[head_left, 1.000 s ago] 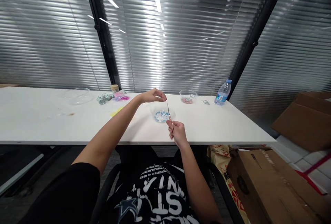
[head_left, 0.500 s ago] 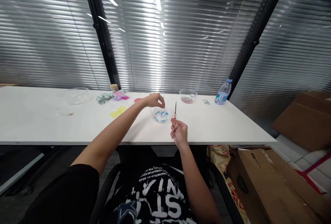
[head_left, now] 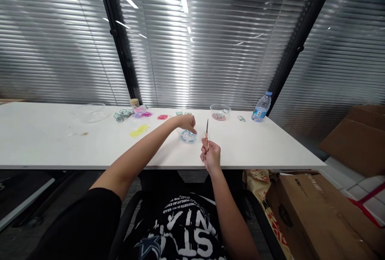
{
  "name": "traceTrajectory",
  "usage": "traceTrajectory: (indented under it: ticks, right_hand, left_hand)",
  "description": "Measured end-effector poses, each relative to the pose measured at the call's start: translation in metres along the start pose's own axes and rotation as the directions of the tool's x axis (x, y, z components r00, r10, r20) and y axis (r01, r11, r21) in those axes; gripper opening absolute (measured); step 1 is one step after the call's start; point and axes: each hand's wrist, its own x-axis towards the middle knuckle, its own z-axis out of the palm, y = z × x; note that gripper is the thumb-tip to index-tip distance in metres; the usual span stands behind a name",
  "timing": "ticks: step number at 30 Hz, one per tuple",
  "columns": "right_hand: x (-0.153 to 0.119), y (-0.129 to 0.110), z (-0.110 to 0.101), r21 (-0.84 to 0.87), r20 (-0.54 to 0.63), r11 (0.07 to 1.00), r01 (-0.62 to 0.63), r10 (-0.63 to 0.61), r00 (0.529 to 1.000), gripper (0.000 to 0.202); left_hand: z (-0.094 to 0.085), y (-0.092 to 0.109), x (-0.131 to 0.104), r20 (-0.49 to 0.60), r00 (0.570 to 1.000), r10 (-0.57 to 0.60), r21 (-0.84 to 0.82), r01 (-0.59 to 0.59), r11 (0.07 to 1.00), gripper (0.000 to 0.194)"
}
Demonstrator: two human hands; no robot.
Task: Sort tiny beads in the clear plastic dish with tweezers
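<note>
A person sits at a white table [head_left: 255, 148], seen from above their own black T-shirt [head_left: 171, 236]. The right hand [head_left: 211, 154] is closed around the copper-coloured handles of a pair of scissors [head_left: 207, 132], held upright at the near middle of the table, blades together and pointing toward the far side. The left hand [head_left: 187, 123] reaches in from the left, most fingers curled in and one digit pointing down at the right side of a small clear dish [head_left: 188, 141] with blue bits in it. Whether this hand pinches anything, or touches the dish, I cannot tell. The dish sits just left of the scissors.

Left of the dish lies a yellow patch [head_left: 139, 130]; farther back are a red-pink pile [head_left: 163, 117], purple and magenta material [head_left: 143, 113] and a cork-topped jar [head_left: 134, 103]. At the far right stand a clear bowl [head_left: 213, 110] holding pinkish bits and a blue-capped water bottle [head_left: 261, 108]. A cardboard box [head_left: 325, 212] rests below, at the near right.
</note>
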Motion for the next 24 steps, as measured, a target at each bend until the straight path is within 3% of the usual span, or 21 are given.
traceTrajectory:
  ticks: [4,9,15,24]
  right_hand:
    - [-0.001,-0.001,0.001,0.000,-0.002,1.000,-0.004,0.004,1.000,0.048]
    - [-0.001,-0.001,0.001,-0.005,-0.016,1.000,-0.015,0.015,1.000,0.050]
    - [0.001,0.002,-0.001,-0.006,-0.012,1.000,-0.010,0.010,1.000,0.048]
    - [0.002,0.005,-0.002,0.012,-0.019,1.000,-0.009,0.009,1.000,0.046]
  left_hand:
    - [0.004,0.004,0.008,0.021,0.999,0.028,0.031,-0.028,0.999,0.011]
    - [0.013,0.000,0.019,0.034,0.999,0.029,0.083,-0.032,0.996,0.033]
    - [0.025,0.000,0.025,0.007,0.999,0.044,0.133,-0.045,0.990,0.030]
    - [0.028,0.007,0.029,0.050,0.999,0.004,0.217,-0.015,0.976,0.026]
